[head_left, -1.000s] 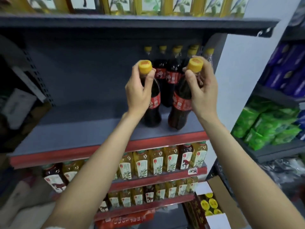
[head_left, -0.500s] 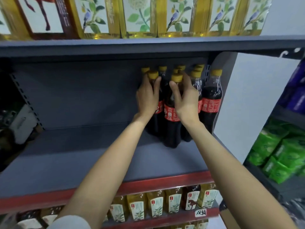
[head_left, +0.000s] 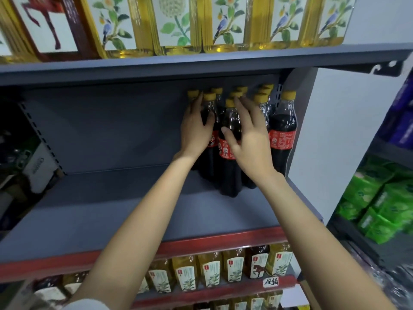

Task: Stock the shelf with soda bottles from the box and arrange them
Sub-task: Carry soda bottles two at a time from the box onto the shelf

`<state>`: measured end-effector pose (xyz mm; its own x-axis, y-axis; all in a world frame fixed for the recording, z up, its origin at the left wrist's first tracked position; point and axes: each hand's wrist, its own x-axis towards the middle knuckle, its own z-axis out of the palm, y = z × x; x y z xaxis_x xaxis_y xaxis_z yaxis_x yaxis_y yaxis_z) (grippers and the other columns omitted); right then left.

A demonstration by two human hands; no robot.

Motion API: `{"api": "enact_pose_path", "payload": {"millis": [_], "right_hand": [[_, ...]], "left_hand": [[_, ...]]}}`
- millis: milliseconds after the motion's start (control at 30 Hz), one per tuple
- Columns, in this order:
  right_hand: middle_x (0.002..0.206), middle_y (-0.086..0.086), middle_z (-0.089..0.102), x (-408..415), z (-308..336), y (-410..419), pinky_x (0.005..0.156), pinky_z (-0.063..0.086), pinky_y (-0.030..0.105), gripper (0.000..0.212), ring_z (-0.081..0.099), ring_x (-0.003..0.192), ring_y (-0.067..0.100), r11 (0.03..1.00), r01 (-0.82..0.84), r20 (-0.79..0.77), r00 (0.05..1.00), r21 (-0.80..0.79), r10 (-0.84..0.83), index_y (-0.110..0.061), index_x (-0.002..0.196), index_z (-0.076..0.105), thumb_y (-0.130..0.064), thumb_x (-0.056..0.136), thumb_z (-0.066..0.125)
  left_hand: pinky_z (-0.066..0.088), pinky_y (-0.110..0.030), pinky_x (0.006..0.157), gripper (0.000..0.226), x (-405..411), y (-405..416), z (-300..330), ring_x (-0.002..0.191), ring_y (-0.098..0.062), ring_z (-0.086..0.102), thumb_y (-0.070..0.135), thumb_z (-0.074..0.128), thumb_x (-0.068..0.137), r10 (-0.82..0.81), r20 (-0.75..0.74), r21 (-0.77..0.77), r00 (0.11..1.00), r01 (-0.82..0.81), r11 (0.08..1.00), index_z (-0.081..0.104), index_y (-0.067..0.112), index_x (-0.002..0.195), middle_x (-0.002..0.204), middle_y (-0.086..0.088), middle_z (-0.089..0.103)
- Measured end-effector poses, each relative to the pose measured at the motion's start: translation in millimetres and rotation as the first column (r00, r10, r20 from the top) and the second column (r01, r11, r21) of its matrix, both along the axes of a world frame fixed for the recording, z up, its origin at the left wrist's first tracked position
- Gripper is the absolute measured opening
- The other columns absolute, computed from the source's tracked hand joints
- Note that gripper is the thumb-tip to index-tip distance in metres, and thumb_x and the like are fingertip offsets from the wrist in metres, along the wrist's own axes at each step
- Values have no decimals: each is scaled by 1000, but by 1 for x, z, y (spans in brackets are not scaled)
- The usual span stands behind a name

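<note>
now that both bottles (head_left: 230,151) stand in the shelf's (head_left: 134,211) back right corner, the left hand (head_left: 196,130) loosely grips one, while the right hand (head_left: 248,139) has opened.

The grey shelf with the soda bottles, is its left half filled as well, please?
No, the soda bottles are grouped only at the right end of the grey shelf, and its left part shows only bare board.
</note>
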<state>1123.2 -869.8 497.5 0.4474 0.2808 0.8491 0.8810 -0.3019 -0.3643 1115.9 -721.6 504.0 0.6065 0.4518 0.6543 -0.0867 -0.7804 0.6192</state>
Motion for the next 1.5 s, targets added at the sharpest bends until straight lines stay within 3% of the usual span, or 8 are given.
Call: {"api": "enact_pose_path", "payload": {"millis": [233,467,600,700,833,933,1200,1500], "right_hand": [[116,8,63,-60,-19,-24,95,41,36,28,56,109,25,990,-7,110,994,143,-9,-6,118,61,-17,93,55],[99,3,63,-181,-53,-18,83,46,25,12,59,91,17,871,-394,207,915,293,345,-5,104,59,-9,96,52],[97,3,63,-257,-109,16,87,41,16,11,57,90,16,789,-591,45,804,168,593,-5,102,59,-10,95,53],[100,8,66,-310,-159,48,89,39,17,18,57,96,17,696,-717,-229,685,-40,692,-4,104,64,-13,94,51],[118,3,61,-384,-225,102,95,46,32,27,55,111,17,490,-834,-499,546,-253,672,-13,121,57,-21,96,49],[120,4,62,-447,-258,151,92,46,24,32,57,109,16,365,-870,-564,492,-331,663,-14,126,55,-17,94,58],[110,11,68,-555,-319,287,87,51,41,28,63,100,32,182,-864,-710,491,-469,504,-6,116,65,-14,89,61],[113,12,65,-633,-348,509,83,50,40,28,60,104,31,79,-820,-681,520,-566,516,-6,120,61,-14,93,58]], "left_hand": [[48,-39,96,35,-96,-32,-10,106,-12,62,28,50,91,-7,135,-89,991,19,996,58,21,124,111,7,69],[48,-41,81,20,-260,-62,-63,80,-16,65,20,44,95,229,470,11,852,-265,964,63,20,100,82,12,65],[49,-41,77,19,-366,-49,-117,81,-14,64,23,46,95,412,286,-39,865,-420,907,63,23,103,84,16,64],[51,-37,77,22,-450,-32,-166,86,-13,64,30,51,90,531,-35,-81,846,-533,843,69,20,99,92,12,68],[47,-24,82,39,-568,-6,-220,95,-7,61,49,46,84,600,-408,-158,689,-700,696,67,29,110,101,14,69],[45,-23,79,49,-654,23,-247,94,-5,59,57,40,81,632,-542,-201,554,-815,543,64,30,114,104,14,68],[42,-23,77,26,-815,123,-289,98,-15,62,15,59,91,638,-708,-178,304,-951,254,65,20,116,113,5,68],[49,-32,76,23,-887,338,-337,99,-23,66,23,61,90,612,-742,-178,273,-961,212,65,19,113,107,-2,71]]}}
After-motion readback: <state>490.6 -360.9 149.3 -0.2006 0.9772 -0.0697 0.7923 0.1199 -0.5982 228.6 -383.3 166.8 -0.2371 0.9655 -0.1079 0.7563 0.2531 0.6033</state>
